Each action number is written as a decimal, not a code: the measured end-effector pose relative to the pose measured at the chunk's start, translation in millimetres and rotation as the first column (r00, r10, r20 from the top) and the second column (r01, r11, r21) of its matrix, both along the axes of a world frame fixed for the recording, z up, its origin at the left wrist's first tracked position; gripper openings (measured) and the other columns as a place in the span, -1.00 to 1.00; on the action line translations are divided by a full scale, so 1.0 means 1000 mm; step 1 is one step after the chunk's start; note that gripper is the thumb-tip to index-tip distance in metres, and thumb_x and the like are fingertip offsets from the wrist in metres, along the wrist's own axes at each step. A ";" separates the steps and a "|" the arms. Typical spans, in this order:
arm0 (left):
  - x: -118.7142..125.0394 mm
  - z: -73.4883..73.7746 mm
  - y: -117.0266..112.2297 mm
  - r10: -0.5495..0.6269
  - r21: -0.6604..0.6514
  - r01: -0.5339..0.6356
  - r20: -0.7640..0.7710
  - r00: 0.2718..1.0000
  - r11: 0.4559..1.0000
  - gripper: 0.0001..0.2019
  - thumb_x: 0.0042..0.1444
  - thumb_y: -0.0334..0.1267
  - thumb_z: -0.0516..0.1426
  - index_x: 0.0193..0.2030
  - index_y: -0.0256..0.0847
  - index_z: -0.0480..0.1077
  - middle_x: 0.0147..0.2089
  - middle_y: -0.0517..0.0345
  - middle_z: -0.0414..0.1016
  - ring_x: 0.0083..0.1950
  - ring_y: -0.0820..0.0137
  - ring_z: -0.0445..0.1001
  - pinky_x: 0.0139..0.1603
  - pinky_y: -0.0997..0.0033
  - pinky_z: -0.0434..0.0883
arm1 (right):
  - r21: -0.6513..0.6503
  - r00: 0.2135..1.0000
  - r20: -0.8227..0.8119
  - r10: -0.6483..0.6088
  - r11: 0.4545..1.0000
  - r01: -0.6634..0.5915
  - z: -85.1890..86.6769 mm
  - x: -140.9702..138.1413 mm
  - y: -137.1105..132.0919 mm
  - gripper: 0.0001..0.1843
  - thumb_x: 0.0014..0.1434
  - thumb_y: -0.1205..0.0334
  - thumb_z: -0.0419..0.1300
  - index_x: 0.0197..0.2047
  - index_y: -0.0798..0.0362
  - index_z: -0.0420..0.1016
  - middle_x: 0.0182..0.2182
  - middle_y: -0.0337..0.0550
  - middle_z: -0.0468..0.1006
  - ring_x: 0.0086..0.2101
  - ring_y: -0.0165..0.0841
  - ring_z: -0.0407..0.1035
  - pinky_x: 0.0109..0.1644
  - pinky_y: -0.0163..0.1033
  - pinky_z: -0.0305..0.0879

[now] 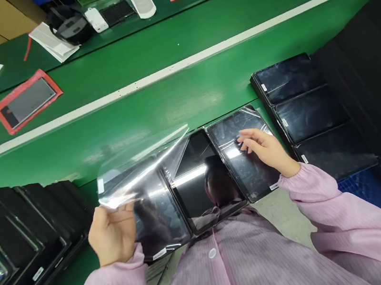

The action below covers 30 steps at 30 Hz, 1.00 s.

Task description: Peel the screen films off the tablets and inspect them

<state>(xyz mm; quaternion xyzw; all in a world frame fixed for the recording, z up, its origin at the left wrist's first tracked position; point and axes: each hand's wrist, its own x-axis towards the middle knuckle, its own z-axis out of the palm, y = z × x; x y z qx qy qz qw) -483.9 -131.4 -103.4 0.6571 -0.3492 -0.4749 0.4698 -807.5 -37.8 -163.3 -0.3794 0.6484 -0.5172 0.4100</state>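
Note:
My left hand (pixel 115 229) pinches the lower left corner of a clear protective film (pixel 144 171). This film is lifted and bent, and a white label sits at its left end. Beneath it lies the left tablet-sized screen (pixel 159 219), partly covered from view. The middle screen (pixel 204 174) is glossy black and reflects a lamp and a head. My right hand (pixel 263 147) is over the right screen (pixel 236 159), fingers loosely bent and apart, holding nothing that I can see. A white label shows on that screen's lower edge.
Several more film-covered screens (pixel 311 114) lie in a black tray at the right. Black trays (pixel 8 224) stand at the left. Across the green bench (pixel 182 93) runs a white strip (pixel 165 73). A phone-sized panel on a red sheet (pixel 49 83) lies beyond it.

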 end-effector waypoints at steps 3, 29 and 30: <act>0.001 0.001 0.013 0.022 -0.005 -0.023 -0.166 0.986 1.000 -0.74 0.05 -0.14 0.09 -0.58 -0.12 0.16 -0.35 0.37 0.54 -0.17 0.37 0.50 0.07 0.19 0.40 | 0.085 0.979 0.200 0.029 0.995 -0.047 0.005 0.014 -0.012 -0.73 0.10 0.16 0.11 -0.14 0.09 0.36 -0.35 -0.16 0.54 -0.48 -0.44 0.43 -0.48 -0.35 0.35; -0.067 -0.013 0.099 -0.231 0.260 0.865 0.957 -0.173 0.428 -0.66 0.14 -0.38 -0.05 0.02 -0.29 0.38 -0.33 0.01 0.54 -0.35 0.29 0.49 -0.27 0.25 0.37 | -0.111 0.577 -0.277 0.769 0.570 -0.814 0.031 0.021 0.004 -0.81 0.21 0.36 0.06 -0.20 0.00 0.50 -0.24 -0.17 0.59 -0.17 -0.37 0.48 -0.05 -0.22 0.41; -0.075 -0.014 0.091 -0.208 0.286 0.849 0.955 -0.213 0.445 -0.66 0.14 -0.33 -0.02 0.02 -0.29 0.38 -0.40 0.03 0.51 -0.43 0.28 0.45 -0.38 0.27 0.35 | -0.096 0.632 -0.300 0.715 0.636 -0.766 0.026 0.019 0.003 -0.79 0.20 0.35 0.06 -0.15 0.01 0.48 -0.18 -0.14 0.58 -0.13 -0.35 0.46 -0.03 -0.21 0.41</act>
